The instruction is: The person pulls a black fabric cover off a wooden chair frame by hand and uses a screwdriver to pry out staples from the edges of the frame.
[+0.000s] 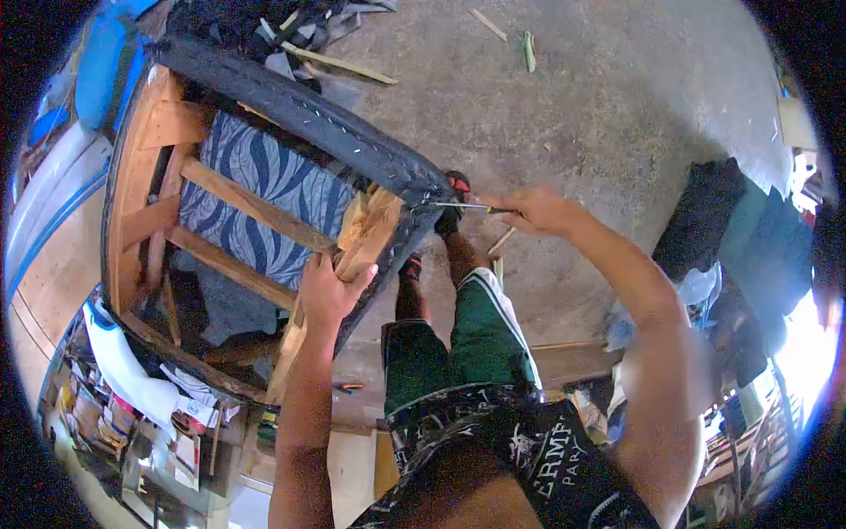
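Note:
A wooden furniture frame (256, 207) with dark covering along its edges and patterned blue-grey fabric (242, 163) inside stands tilted at the left. My left hand (330, 291) grips the pale wooden rail near the frame's right corner, fingers behind the wood and thumb on top. To the right, my right hand (533, 210) is closed around the handle of a screwdriver-like tool (463, 206). The tool's thin metal shaft points left, and its tip meets the dark covering (410, 189) at the corner. Small light staples or threads show on that covering.
Wood strips (339, 63) and dark scraps lie on the concrete floor (590, 97) at the top. Dark and green cloth (705, 216) is piled at the right. Tools and materials crowd the lower left. My feet stand beside the frame's right corner.

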Motion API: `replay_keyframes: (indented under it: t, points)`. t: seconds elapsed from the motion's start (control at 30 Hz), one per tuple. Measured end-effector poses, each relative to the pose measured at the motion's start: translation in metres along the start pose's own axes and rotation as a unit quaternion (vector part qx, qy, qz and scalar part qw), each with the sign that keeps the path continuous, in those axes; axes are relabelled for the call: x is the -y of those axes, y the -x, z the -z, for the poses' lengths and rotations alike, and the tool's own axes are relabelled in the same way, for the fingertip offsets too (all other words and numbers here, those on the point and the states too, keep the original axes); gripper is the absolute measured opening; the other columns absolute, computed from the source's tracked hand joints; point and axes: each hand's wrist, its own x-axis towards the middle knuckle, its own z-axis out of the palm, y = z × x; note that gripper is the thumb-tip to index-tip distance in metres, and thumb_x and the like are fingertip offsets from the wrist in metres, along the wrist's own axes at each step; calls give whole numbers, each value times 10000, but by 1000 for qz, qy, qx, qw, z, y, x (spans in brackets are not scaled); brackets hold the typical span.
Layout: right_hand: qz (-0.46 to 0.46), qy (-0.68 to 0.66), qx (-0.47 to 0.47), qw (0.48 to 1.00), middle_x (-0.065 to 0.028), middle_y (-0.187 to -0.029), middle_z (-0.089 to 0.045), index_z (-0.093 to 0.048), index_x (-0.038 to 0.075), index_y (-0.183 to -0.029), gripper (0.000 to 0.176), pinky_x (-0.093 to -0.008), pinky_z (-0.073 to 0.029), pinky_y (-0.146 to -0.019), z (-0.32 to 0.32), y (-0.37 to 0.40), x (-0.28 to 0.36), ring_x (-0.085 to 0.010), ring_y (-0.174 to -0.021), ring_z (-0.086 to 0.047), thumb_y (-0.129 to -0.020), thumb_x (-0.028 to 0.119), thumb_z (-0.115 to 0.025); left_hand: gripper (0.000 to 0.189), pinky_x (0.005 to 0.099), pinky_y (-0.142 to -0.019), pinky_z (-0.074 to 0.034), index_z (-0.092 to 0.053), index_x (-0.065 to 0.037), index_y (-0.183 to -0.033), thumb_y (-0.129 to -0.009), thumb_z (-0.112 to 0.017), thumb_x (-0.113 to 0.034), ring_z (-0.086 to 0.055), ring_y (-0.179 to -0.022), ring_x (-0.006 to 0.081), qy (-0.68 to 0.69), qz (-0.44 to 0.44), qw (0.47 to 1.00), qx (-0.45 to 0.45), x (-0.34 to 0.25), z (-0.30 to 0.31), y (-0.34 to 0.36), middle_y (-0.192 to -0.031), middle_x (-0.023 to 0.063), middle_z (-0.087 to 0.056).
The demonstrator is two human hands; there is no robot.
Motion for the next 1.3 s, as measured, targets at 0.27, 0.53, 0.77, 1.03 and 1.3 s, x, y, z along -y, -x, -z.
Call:
replay_keyframes:
  t: [0.27,0.53,0.77,1.03,1.3]
  points:
    - [-67,30,-9,997,-164,-968,-689,-392,363,-1471,497,-527,-543,-746,16,21,40,-401,-820,-668,-986,385,-497,796,507,-801,-507,-627,-18,-1131,-686,-738,-669,-606,-989,416,28,6,1000,8,2,1,0,-1072,221,-613]
    - [-190,-92,-62,976,-219,-1151,-652,-383,303,-1485,499,-504,-511,-886,3,32,105,-432,-1031,-627,-998,256,-480,813,511,-803,-511,-611,-25,-1160,-686,-733,-674,-601,-1013,409,23,19,999,29,2,4,0,-1094,208,-610]
    - [-209,-137,-72,966,-239,-1186,-636,-419,298,-1459,478,-500,-500,-930,-9,33,118,-456,-1043,-619,-992,231,-492,838,503,-838,-516,-606,-10,-1166,-694,-713,-695,-595,-1038,407,12,14,999,29,4,4,1,-1119,207,-608]
    - [-239,-79,-10,968,-146,-1172,-672,-449,331,-1441,453,-481,-535,-872,16,23,123,-408,-983,-663,-990,302,-483,873,488,-853,-519,-582,38,-1185,-720,-692,-693,-597,-1042,415,27,6,999,26,7,0,2,-1126,254,-606]
    - [-284,-60,98,952,-183,-1036,-700,-532,328,-1389,421,-416,-565,-764,68,-1,139,-330,-823,-698,-971,281,-508,859,483,-851,-518,-607,73,-1123,-708,-709,-672,-601,-1010,431,42,16,999,27,11,-2,4,-1066,270,-619]
